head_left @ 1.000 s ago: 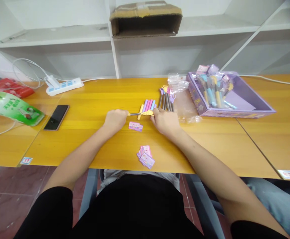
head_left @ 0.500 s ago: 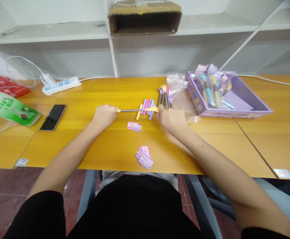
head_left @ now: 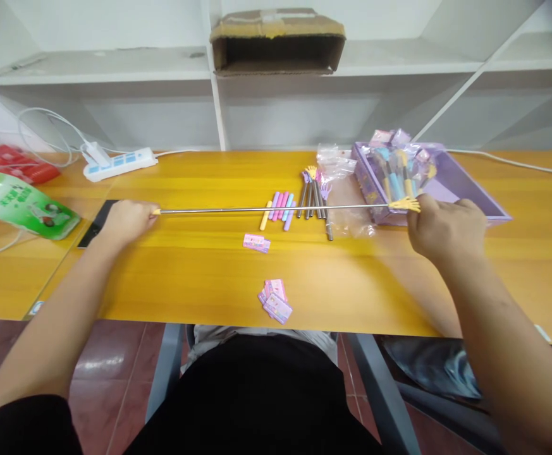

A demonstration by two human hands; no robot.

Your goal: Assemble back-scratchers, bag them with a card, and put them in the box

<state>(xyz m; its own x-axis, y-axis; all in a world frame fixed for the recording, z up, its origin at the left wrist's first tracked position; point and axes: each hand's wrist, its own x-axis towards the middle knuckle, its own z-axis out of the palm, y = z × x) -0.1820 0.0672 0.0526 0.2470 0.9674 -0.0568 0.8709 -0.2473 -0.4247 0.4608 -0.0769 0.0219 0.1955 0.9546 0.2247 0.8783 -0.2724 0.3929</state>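
A telescopic back scratcher with a thin metal rod is stretched out level above the table. My left hand is closed around its handle end, where a bit of yellow shows. At the other end, my right hand grips the yellow claw-shaped head. Beneath the rod lie several coloured handle tubes in yellow, purple, pink and blue. Beside them rest several metal rods with small hand-shaped heads. Small printed cards lie nearer to me, with another small pile of cards close to the front edge.
At the right stands a purple box holding bagged back scratchers, with clear plastic bags beside it. On the left are a phone, a green package and a power strip. A cardboard box sits on the shelf.
My hands have moved far apart, left hand leftward and right hand rightward. The back scratcher's rod has been pulled out from short to long. My left hand now partly covers the phone.
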